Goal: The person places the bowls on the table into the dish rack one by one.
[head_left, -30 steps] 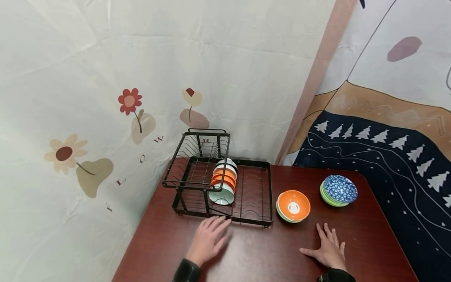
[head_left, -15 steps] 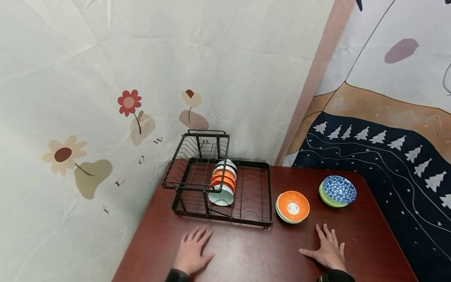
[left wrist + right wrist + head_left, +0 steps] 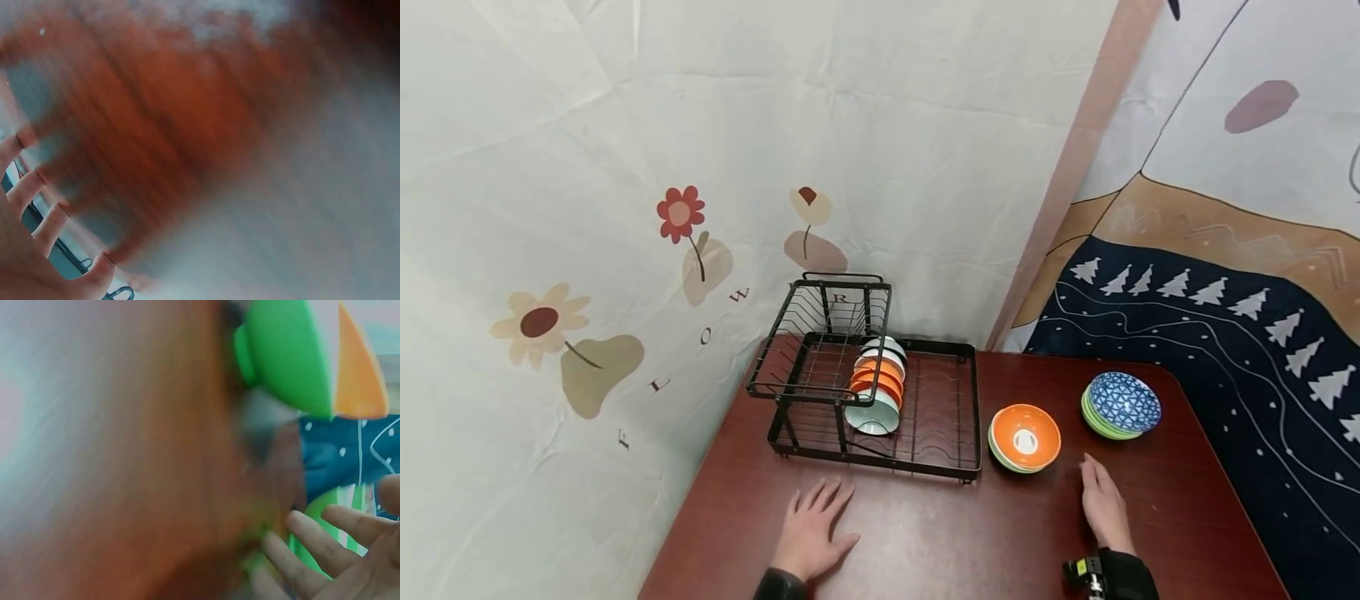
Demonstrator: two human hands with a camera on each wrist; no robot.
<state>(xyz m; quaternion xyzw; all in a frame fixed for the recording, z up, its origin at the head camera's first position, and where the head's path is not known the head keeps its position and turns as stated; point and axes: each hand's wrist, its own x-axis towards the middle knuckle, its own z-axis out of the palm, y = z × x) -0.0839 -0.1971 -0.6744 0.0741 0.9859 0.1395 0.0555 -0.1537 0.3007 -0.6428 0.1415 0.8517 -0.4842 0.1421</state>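
Note:
My left hand (image 3: pixel 811 533) rests flat on the table in front of the black dish rack (image 3: pixel 917 471), fingers spread, holding nothing; its fingertips touch the tabletop in the left wrist view. On its edge stands my right hand (image 3: pixel 1105 508), fingers extended and holding nothing. Up and left of it is a small stack of bowls, an orange bowl (image 3: pixel 1041 423) on top and green beneath. Farther back sits another stack, a blue patterned bowl (image 3: pixel 1123 402) over green ones. Both stacks' green outsides show in the right wrist view, near my fingers.
Several white and orange bowls (image 3: pixel 880 379) stand on edge in a row inside the rack's lower level. A raised wire basket (image 3: pixel 820 392) covers the rack's left side. Printed cloth (image 3: pixel 925 167) hangs behind the brown table (image 3: pixel 940 533).
My left hand has drawn back from the rack's front edge and settled on the table. My right hand has turned from palm-down with spread fingers onto its edge, slightly forward.

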